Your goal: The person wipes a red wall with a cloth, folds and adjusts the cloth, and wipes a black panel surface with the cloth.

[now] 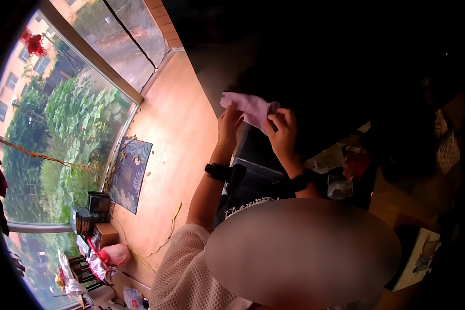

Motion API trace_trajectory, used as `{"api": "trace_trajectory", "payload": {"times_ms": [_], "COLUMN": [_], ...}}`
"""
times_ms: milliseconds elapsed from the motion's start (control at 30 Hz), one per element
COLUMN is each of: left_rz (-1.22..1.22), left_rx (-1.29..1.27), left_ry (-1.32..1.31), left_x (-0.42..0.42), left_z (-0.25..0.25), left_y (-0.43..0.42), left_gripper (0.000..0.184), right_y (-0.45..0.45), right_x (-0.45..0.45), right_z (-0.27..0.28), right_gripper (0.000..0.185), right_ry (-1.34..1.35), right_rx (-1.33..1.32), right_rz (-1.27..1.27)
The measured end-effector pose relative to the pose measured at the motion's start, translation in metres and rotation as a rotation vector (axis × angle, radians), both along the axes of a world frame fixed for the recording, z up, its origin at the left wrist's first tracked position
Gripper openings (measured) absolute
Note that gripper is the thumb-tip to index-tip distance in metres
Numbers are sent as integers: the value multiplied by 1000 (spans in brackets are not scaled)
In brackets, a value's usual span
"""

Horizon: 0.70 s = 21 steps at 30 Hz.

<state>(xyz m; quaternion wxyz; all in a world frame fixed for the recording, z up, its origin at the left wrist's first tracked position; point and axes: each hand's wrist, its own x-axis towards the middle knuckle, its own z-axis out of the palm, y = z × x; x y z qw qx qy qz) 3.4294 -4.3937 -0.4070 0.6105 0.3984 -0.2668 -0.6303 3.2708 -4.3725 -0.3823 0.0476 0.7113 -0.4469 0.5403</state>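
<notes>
The pink cloth [250, 107] is held up between your two hands, at the near end of the dark surface [212, 62], close to its left edge. Whether it touches that surface cannot be determined. Its long axis runs left to right, slanting slightly nearer to you at the right; the right part is bunched and hangs towards you.

Your left hand [230, 123] grips the left part, fingers pointing away from you, the forearm reaching forward and slightly right. Your right hand [282, 129] pinches the right end with bent fingers, its forearm angled forward and left. Dark bands circle both forearms. Left of the surface, a patterned mat [131, 174] lies on the floor [173, 134].
</notes>
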Motion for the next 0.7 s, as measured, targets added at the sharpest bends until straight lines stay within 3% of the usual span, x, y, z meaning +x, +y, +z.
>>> {"api": "trace_trajectory", "payload": {"times_ms": [100, 300, 467, 600, 633, 700], "left_rz": [-78, -165, -264, -120, -49, -87], "left_rx": [-125, -240, -317, -203, -75, -107], "left_ry": [-48, 461, 607, 612, 626, 649], "left_x": [8, 9, 19, 8, 7, 1], "left_z": [-14, -1, 24, 30, 27, 43], "left_y": [-6, 24, 50, 64, 63, 70], "left_gripper": [35, 32, 42, 46, 46, 46], "right_y": [10, 37, 58, 75, 76, 80], "right_x": [0, 2, 3, 10, 12, 11], "right_z": [2, 7, 19, 47, 51, 56], "right_gripper": [17, 20, 19, 16, 16, 16], "right_ry": [25, 102, 229, 245, 248, 255], "right_rx": [-56, -216, -352, -383, -388, -388], "right_rz": [-22, 148, 309, 392, 408, 436]}}
